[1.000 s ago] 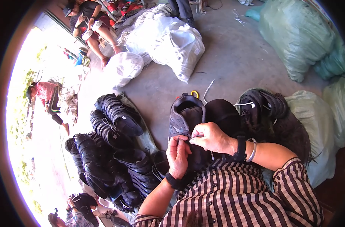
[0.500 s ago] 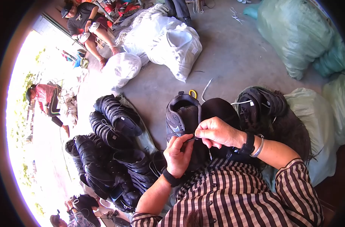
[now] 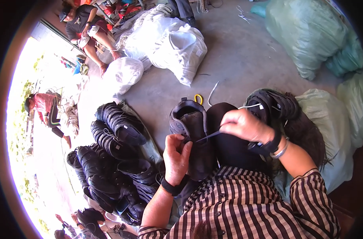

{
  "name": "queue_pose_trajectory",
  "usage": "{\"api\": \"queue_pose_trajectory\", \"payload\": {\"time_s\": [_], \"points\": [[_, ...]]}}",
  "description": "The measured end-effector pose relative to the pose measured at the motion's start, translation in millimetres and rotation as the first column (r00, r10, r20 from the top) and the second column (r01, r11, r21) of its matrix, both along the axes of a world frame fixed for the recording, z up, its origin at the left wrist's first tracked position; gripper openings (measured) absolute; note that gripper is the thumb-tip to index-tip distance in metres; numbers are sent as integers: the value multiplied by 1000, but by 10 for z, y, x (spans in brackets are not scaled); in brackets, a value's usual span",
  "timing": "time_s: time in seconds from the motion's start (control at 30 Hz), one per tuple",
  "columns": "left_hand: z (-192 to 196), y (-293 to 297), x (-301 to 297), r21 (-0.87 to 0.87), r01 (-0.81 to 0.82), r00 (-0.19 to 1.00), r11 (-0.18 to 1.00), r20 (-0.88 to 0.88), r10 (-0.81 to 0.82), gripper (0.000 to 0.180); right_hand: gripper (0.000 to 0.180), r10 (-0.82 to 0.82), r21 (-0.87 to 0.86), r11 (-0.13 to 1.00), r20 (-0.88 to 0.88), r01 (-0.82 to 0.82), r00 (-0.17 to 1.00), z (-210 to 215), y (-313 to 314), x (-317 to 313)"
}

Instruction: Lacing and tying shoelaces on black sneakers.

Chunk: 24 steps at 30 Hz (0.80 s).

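A black sneaker (image 3: 201, 157) rests at my lap, its heel opening turned away from me. My left hand (image 3: 176, 157) grips the sneaker's left side by the eyelets, thumb and fingers pinched there. From the sneaker a dark shoelace (image 3: 210, 136) runs taut up to the right, where the closed fingers of my right hand (image 3: 247, 126) hold its end. My dark-clothed knee (image 3: 221, 113) is just right of the sneaker, partly behind my right hand.
Stacked black shoes (image 3: 119, 129) lie at my left, and more dark shoes (image 3: 273, 105) at my right with a white lace. Beyond are a yellow loop (image 3: 198, 98), white sacks (image 3: 173, 47) and green sacks (image 3: 305, 36). Other people (image 3: 46, 107) sit or bend at the left.
My right hand has moved right and up, drawing the shoelace out taut. My left hand has shifted slightly left and down, onto the sneaker's side.
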<state>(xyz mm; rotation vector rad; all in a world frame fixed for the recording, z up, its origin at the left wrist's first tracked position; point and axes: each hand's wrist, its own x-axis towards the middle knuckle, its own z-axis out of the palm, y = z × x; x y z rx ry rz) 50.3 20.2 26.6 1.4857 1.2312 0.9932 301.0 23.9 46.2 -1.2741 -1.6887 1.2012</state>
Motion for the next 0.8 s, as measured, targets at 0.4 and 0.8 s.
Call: {"api": "queue_pose_trajectory", "payload": {"time_s": [0.4,0.8], "points": [[-65,10,-266,32,-25,936,999,-351,34,14,27,-353,15,907,573,421,740,-575,-291,941],[-5,60,-425,53,-187,979,981,-72,191,7,6,-42,-38,998,64,45,997,-128,-92,-308]]}}
